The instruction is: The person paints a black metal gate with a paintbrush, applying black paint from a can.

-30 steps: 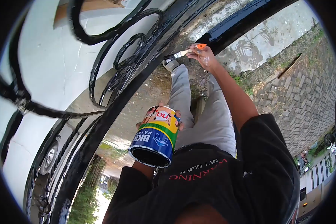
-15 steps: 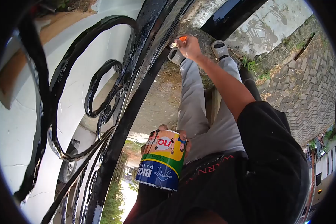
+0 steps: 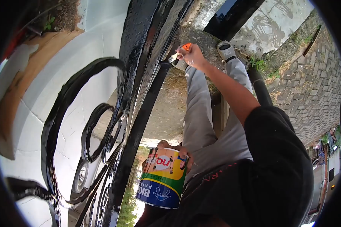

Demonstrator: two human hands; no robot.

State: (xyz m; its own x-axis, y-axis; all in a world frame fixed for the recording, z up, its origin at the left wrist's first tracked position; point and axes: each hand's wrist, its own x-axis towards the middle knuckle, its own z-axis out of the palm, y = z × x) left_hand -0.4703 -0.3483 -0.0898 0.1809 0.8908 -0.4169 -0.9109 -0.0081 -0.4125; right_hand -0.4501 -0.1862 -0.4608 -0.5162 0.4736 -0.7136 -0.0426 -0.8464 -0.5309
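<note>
My right hand [image 3: 194,56] pinches a paintbrush [image 3: 173,57] with an orange handle. Its bristles are right at the edge of a long black metal bar [image 3: 149,96], down near my left shoe. Close to my body, my left hand [image 3: 190,162] grips a paint can [image 3: 163,176] with a yellow, green and blue label. Fingers of that hand show around the can's far end, and the rest is hidden behind it. Black scrollwork [image 3: 58,119], shiny in places, joins the bar on the left.
A pale, cracked wall surface [image 3: 30,128] lies behind the scrollwork, with a vehicle wheel [image 3: 80,176] lower down. My legs in grey trousers [image 3: 201,109] stand beside the bar. Paving bricks [image 3: 310,94] and a stained concrete slab [image 3: 271,26] are to the right.
The brush now shows more clearly, with its bristles at the bar. The scrollwork sits lower in view, and the paint can appears slightly lower, still in my left hand.
</note>
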